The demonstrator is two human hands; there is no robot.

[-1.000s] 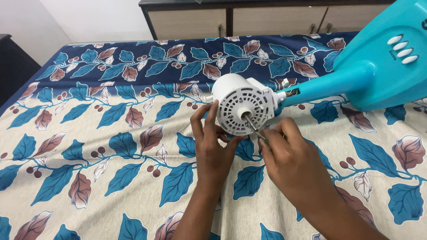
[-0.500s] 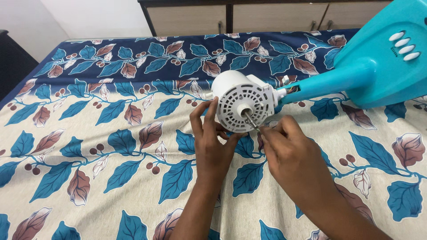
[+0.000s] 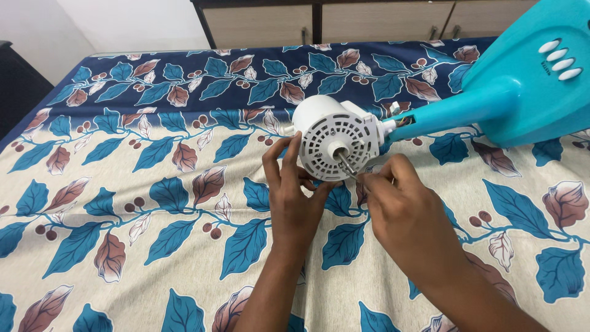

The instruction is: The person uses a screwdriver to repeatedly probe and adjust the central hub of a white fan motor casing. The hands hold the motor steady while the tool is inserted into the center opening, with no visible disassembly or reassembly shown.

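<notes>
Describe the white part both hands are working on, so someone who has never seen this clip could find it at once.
Start at the big turquoise fan stand lying on the leaf-print bedsheet. Follow its neck left to the white fan motor, steadied by the left hand, the right hand at its front. It is the only white round housing, with a slotted face and a metal shaft sticking out.

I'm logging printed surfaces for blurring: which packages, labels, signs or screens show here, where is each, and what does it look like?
No packages, signs or screens.
Small dark printed marking: on the turquoise plastic fan base, upper right, beside a row of white oval push buttons; too small to make out.
</notes>
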